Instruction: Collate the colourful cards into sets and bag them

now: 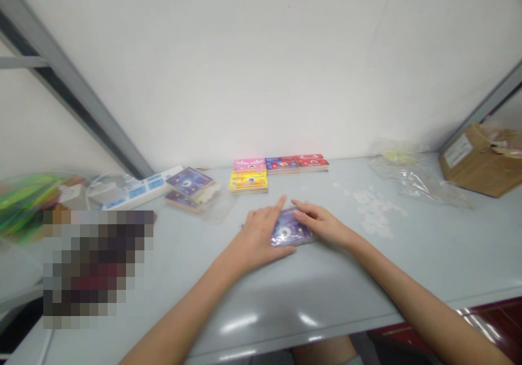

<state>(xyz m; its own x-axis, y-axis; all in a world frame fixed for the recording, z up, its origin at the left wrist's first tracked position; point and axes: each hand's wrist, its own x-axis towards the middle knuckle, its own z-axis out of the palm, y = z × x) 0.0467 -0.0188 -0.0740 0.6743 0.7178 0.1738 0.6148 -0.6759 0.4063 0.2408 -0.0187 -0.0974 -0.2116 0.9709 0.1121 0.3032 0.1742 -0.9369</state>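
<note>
Pale grey, the bench (318, 289) runs its near edge beneath both our forearms. Midway back from that edge lies the shiny purple packet (286, 233), flat between our hands. Our left hand (261, 234) has its fingers spread open over the packet's left side, the thumb reaching along its near side, probably to steady it. Our right hand (325, 225) bends its fingers over the right side; we cannot tell whether they pinch or merely rest, but two-sided contact likely stops any sliding. Toward the right edge, white pieces (375, 212) lie scattered. Toward the left, we have loose purple cards (191, 182) beside a power strip (142, 191). At the far edge, yellow, pink, blue and red card stacks (249, 181) sit together, perhaps to leave us elbow room. Near the far right corner rest a clear bag (420, 184) and a cardboard box (483, 164).
</note>
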